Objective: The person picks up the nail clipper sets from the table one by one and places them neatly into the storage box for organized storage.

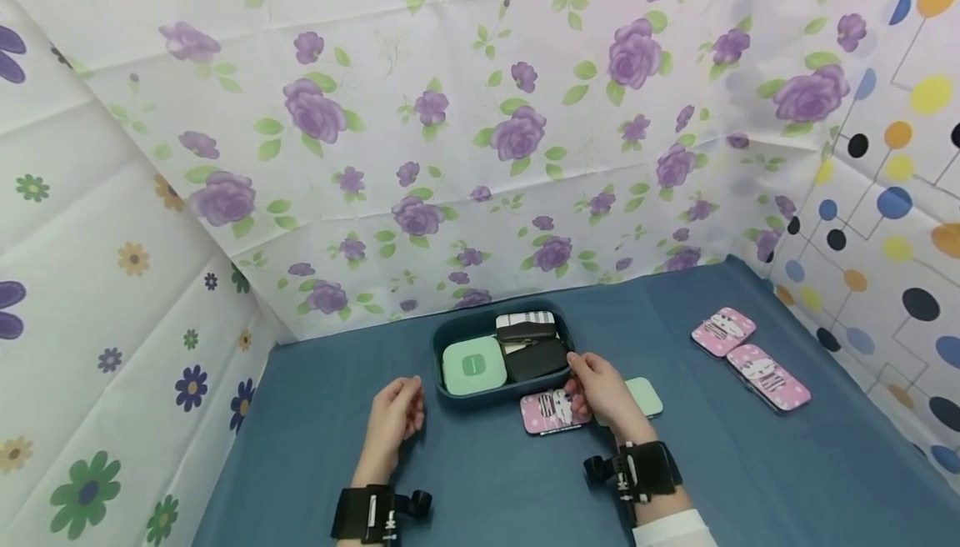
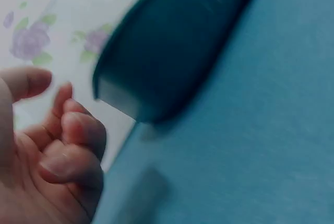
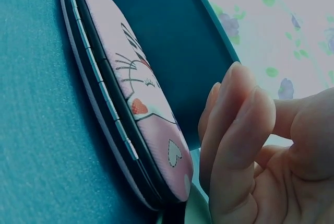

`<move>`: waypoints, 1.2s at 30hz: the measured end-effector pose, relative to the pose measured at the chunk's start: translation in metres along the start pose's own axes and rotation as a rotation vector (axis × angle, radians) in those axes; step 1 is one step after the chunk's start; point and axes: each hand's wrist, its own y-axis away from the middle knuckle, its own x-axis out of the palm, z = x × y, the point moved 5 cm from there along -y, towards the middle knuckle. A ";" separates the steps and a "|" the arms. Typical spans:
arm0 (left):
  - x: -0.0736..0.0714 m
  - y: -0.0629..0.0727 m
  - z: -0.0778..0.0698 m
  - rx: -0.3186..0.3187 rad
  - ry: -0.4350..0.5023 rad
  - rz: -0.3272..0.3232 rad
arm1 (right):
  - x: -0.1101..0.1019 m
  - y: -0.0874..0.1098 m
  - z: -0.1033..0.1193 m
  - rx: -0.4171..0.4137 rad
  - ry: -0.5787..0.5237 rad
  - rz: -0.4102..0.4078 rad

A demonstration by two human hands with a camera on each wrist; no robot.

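A dark teal bin (image 1: 468, 401) stands on the table. Packed inside are a mint-green square case (image 1: 474, 366), a black case (image 1: 537, 361) and a black-and-striped case (image 1: 525, 326). Beside the bin's left end, my left hand (image 1: 395, 414) hovers apart from it, fingers loosely bent around nothing. My right hand (image 1: 603, 388) is at the bin's front right corner, fingertips right at the rim; I cannot tell whether they pinch it. Under that hand lies a pink cartoon-animal case (image 3: 151, 93), its metal hinge showing in the right wrist view.
A second mint-green case (image 1: 645, 397) lies partly behind my right hand. Further right, two more pink cases, one smaller (image 1: 723, 331) and one longer (image 1: 768, 376), lie on the blue tablecloth (image 1: 480, 480). Flowered curtains (image 1: 450, 155) hang behind the table.
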 end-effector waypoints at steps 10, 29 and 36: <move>0.014 -0.006 -0.024 -0.005 -0.292 0.065 | -0.003 -0.001 0.007 -0.009 0.007 -0.015; 0.021 -0.016 -0.016 -0.042 -0.269 0.098 | 0.001 0.000 0.005 -0.006 0.016 -0.018; 0.023 -0.015 -0.011 -0.037 -0.244 0.097 | -0.004 0.000 0.000 0.002 0.029 0.003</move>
